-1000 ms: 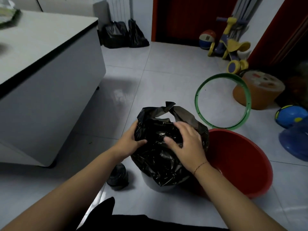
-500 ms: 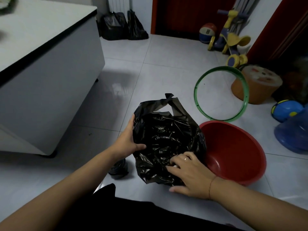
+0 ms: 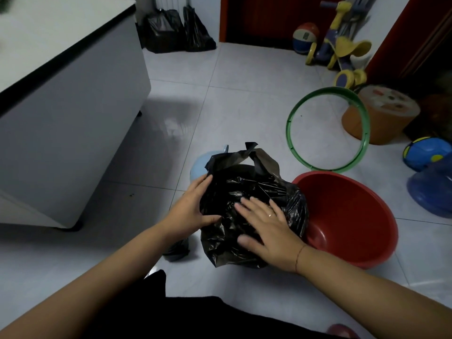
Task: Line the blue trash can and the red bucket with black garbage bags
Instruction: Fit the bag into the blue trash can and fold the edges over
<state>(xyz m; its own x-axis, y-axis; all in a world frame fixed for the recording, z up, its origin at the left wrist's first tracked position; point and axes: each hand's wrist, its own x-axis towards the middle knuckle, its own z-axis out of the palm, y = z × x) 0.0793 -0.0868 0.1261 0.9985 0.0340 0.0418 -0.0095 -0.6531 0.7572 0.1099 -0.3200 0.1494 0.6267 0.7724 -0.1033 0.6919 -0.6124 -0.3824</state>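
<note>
the pale tiled floor (image 3: 244,94) is carrying everything here, with a white cabinet (image 3: 73,123) standing at the left, well clear of the work. the red bucket (image 3: 342,204) is sitting tilted just to the right of the can, touching or nearly touching the bag, and is showing a bare inside, so its lining is not yet begun. the black garbage bag (image 3: 256,182) is bunching over the blue trash can (image 3: 198,166), of which only a pale sliver of rim is peeking out at the far left. the step in hand is looking like seating this bag on the can. the left hand (image 3: 192,211) is clasping the bag's left side between thumb and fingers, and the right hand (image 3: 269,228) is lying flat with fingers spread, pressing on the crumpled plastic. to do it well, the left hand should be steadying the can while the right is pushing the loose film down into the hollow, letting trapped air escape, then working the mouth evenly over the whole rim; whether the near rim is already covered is hidden under the folds. thin film is tearing easily, so pressure should be staying gentle. a dark roll of bags (image 3: 176,249) is lying on the floor below the left wrist, ready for the bucket.
</note>
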